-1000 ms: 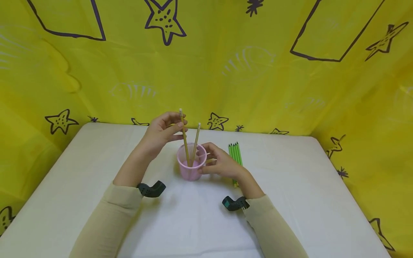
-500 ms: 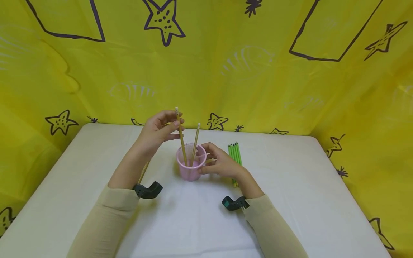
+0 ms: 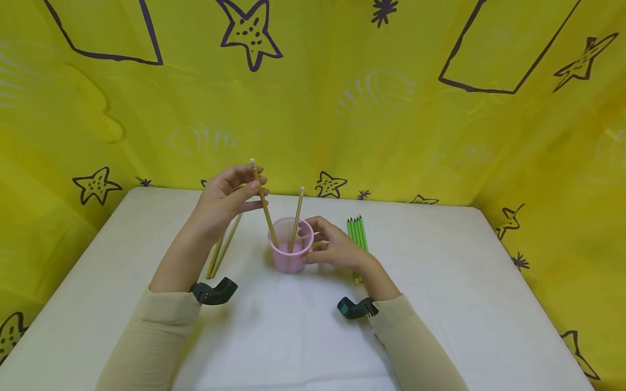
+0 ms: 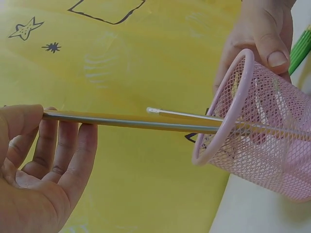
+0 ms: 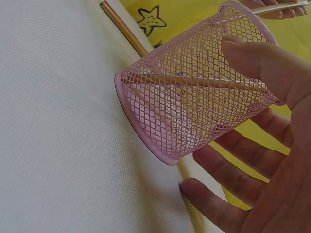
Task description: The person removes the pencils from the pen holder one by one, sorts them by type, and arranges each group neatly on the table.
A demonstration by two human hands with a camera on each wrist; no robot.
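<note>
My left hand [image 3: 222, 198] pinches a yellow pencil [image 3: 264, 206] near its white eraser end. That pencil slants to the left, its lower end inside the pink mesh pencil cup [image 3: 288, 265]; the left wrist view shows it passing through the cup's rim [image 4: 238, 114]. A second yellow pencil [image 3: 297, 214] leans in the cup, eraser up. On the cup's right side my right hand [image 3: 339, 247] holds it, thumb [image 5: 252, 56] against the mesh and fingers curled around the far side. The cup stands upright on the white table.
Yellow pencils [image 3: 225, 250] lie on the table beside the left forearm, partly hidden by it. Several green pencils [image 3: 359, 233] lie in a row behind the right hand. A yellow patterned curtain [image 3: 303, 108] hangs along the table's back edge.
My left hand has moved left, tilting the held pencil's eraser end to the left. The yellow pencils on the table have come into sight. My right hand and the cup have stayed put.
</note>
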